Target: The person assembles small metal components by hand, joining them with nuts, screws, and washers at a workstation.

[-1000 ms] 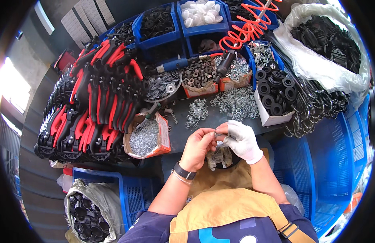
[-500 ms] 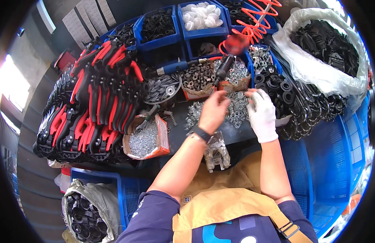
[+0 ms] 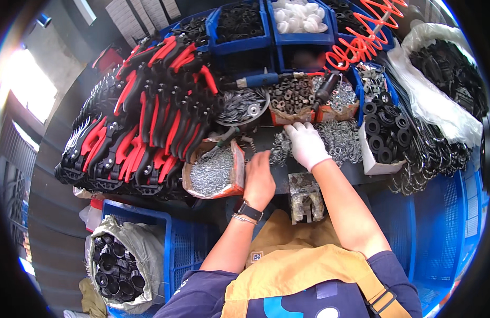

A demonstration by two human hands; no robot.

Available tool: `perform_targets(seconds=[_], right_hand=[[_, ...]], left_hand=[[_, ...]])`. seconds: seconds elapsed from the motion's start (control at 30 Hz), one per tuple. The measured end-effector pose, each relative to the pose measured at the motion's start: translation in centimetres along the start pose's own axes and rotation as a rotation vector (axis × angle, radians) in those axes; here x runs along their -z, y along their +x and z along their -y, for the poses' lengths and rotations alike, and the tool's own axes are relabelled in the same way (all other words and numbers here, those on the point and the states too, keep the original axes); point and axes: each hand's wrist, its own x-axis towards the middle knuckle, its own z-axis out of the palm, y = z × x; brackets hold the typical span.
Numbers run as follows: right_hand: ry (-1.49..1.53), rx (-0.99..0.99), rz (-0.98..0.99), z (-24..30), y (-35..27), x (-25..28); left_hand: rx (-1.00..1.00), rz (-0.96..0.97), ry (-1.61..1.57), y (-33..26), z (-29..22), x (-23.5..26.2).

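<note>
While both hands reach forward, gloved right hand (image 3: pixel 306 144) spread on washers (image 3: pixel 337 139), bare left hand (image 3: pixel 259 179) loosely open.

The washers (image 3: pixel 330 140) form a loose, flat heap of small silvery rings on the dark worktop (image 3: pixel 266 139), at about 1 o'clock from the picture's middle. Some lie flat, others overlap. The gloved right hand (image 3: pixel 307 144) rests on the heap's left part. A thinner scatter of the same rings trails toward 9 o'clock, ending just at 1 o'clock of the bare left hand (image 3: pixel 259 180), which lies palm down.
</note>
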Motion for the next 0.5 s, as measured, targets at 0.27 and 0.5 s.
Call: perform_targets(seconds=[0.27,0.5], right_hand=[[0.23,-0.183,-0.076,1.1,-2.6,0.0],[0.987,-0.388,0.151,2.9,-1.7,4.2]], left_hand=[[0.164,-0.017,-0.12,0.7,-0.2,0.6],[0.275,-0.156,-0.787,3.2,-1.0,1.0]])
